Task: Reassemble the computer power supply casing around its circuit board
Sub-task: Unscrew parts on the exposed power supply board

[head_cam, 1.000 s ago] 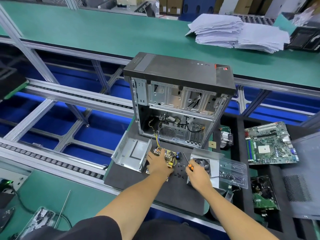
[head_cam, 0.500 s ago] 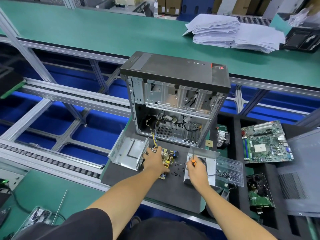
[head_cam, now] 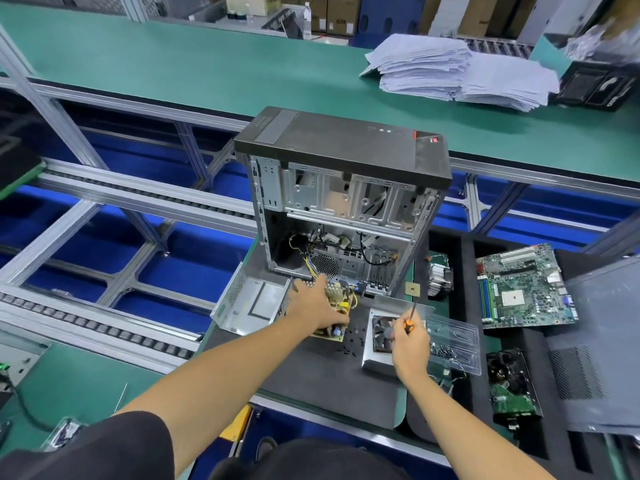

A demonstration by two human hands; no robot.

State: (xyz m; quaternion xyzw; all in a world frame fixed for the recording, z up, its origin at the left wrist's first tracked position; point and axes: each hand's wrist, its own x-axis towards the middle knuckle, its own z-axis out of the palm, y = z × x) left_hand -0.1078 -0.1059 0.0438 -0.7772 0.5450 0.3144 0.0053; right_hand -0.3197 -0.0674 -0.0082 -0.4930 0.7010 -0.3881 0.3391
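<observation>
L hand (head_cam: 317,308) lay palm-down on the PSU circuit board (head_cam: 337,304), fingers curled over its near edge, gripping it. Board sat on the black mat (head_cam: 311,375), just in front of the open PC tower (head_cam: 343,202), wires running back into the tower. Open metal casing shell (head_cam: 247,303) lay just left of the board, touching it or nearly so. R hand (head_cam: 410,346) was closed around an orange-handled screwdriver (head_cam: 410,318), tip up, over the casing half w/ fan (head_cam: 381,336). Loose black screws (head_cam: 353,341) scattered between board & fan half.
</observation>
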